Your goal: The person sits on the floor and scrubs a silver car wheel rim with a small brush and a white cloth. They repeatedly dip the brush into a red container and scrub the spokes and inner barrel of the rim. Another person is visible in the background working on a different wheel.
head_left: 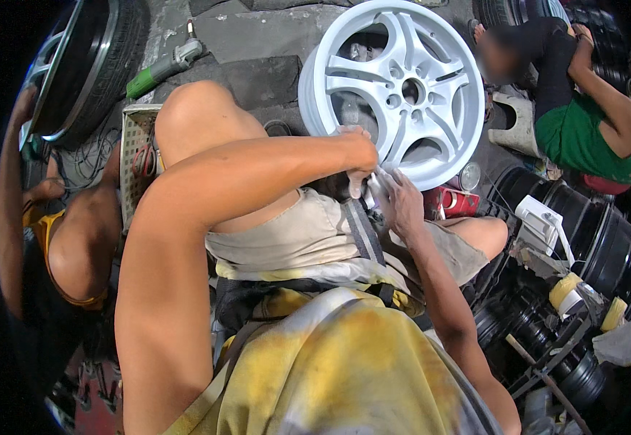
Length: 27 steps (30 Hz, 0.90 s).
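Observation:
A white-painted alloy wheel rim (402, 87) stands upright on the ground in front of my knees. My left hand (359, 148) reaches across my body and grips the rim's lower edge. Just below it, my right hand (402, 206) pinches a small white piece (373, 190) against the rim's bottom lip; what the piece is I cannot tell. My bare left knee (199, 116) rises beside the rim, and my right thigh lies under the right hand.
A person in a yellow top (55, 239) sits at my left, holding a tyred wheel (91, 65). Another person in green (583, 130) crouches at the upper right. A green power tool (160, 69) lies on the concrete. Black rims (605, 246), tape rolls (565, 290) and a red can (460, 203) crowd the right.

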Each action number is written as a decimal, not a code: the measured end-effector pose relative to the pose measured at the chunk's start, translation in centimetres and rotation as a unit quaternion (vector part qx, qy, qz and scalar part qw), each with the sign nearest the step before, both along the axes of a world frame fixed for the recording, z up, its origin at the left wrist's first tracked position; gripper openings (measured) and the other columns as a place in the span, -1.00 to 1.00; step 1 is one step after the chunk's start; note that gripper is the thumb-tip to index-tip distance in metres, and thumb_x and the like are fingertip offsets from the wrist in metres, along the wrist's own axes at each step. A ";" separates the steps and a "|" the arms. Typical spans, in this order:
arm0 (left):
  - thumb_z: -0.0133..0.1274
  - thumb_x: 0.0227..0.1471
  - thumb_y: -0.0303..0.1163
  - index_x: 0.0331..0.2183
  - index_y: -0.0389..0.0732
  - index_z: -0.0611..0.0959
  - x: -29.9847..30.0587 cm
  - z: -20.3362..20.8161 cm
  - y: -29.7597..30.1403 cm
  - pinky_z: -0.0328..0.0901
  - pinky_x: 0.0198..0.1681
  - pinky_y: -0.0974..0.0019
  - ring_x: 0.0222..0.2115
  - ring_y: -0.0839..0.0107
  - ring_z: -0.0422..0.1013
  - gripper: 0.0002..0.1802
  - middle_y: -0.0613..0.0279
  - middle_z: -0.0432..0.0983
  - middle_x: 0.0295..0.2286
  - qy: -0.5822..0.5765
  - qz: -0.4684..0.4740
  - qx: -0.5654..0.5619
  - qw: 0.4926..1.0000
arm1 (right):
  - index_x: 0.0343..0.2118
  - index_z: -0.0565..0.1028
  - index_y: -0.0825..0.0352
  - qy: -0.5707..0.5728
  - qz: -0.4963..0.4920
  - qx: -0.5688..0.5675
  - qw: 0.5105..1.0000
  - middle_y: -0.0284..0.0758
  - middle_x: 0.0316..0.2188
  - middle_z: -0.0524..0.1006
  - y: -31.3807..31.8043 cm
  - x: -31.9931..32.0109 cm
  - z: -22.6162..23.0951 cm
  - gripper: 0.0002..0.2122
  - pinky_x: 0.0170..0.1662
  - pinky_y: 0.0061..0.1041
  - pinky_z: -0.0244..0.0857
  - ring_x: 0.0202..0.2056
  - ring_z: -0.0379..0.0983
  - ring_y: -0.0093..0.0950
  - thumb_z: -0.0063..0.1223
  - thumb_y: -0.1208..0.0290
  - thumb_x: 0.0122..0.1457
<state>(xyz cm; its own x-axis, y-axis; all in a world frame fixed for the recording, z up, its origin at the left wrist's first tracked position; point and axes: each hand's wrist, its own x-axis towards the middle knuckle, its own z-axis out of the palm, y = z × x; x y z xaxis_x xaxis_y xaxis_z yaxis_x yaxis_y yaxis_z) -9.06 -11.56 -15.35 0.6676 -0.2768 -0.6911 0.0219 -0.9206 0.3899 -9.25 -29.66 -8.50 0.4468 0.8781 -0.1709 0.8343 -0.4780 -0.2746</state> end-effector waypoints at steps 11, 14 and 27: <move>0.49 -0.27 -0.16 -0.07 0.05 0.76 0.1 9.7 7.3 0.38 0.01 -0.18 -0.05 0.08 0.53 -0.39 0.15 0.63 -0.05 -0.015 -0.023 0.138 0.990 | -0.26 0.57 0.35 0.141 -0.004 0.022 0.990 0.02 -0.35 0.58 3.2 2.3 0.0 -0.83 -0.21 -0.05 0.39 -0.28 0.52 0.05 0.01 0.39 0.22; 0.51 -0.30 -0.22 -0.15 -0.03 0.79 1.4 9.6 8.8 0.43 -0.06 -0.04 -0.11 0.14 0.58 -0.46 0.18 0.69 -0.15 0.010 -0.063 0.120 0.991 | -0.35 0.58 0.33 0.099 -0.004 -0.101 0.990 0.02 -0.42 0.59 4.0 3.0 -2.7 -0.76 -0.24 -0.02 0.40 -0.34 0.53 0.06 -0.09 0.32 0.28; 0.40 -0.21 -0.26 -0.22 -0.14 0.79 1.4 15.7 15.9 0.48 -0.13 0.02 -0.22 0.03 0.61 -0.59 -0.02 0.68 -0.24 -0.158 0.207 0.052 0.964 | -0.41 0.61 0.37 0.064 -0.019 -0.188 0.980 0.02 -0.43 0.63 7.0 3.1 -4.4 -0.78 -0.19 -0.06 0.48 -0.33 0.61 0.00 -0.06 0.38 0.17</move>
